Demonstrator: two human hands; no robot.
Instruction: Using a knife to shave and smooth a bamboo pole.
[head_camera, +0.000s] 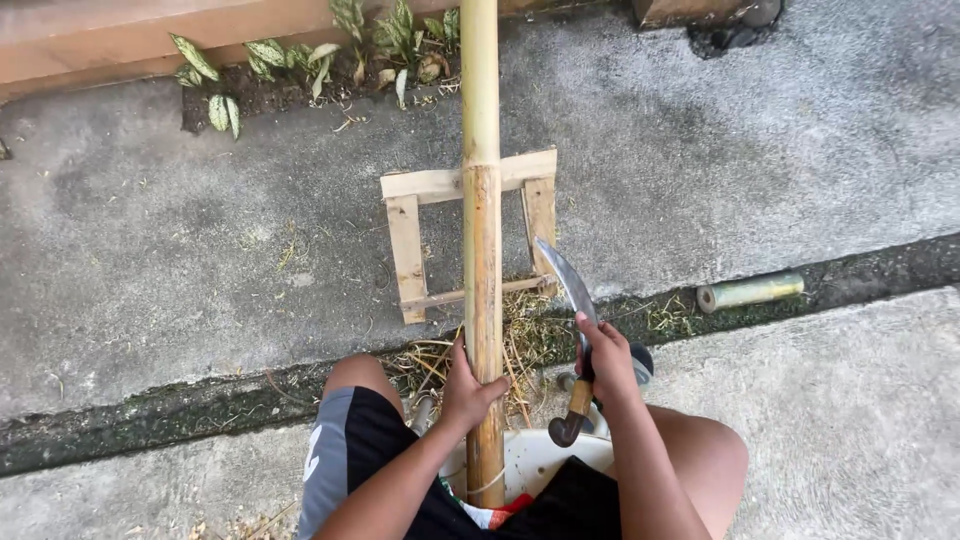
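head view: left hand (468, 388) grips the bamboo pole (481, 250); right hand (605, 362) is closed on a curved knife (572, 290). a glancing stroke could slip toward the left fingers.

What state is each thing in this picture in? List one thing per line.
Bamboo pole: resting across wooden stand, gripped near its end.
Wooden stand: upright on concrete.
Curved knife: held, blade raised off pole.
Left hand: closed on pole.
Right hand: closed on knife.
Short bamboo piece: lying loose.

Short bamboo offcut (750, 292) (in gutter), leafy plants (300, 55)
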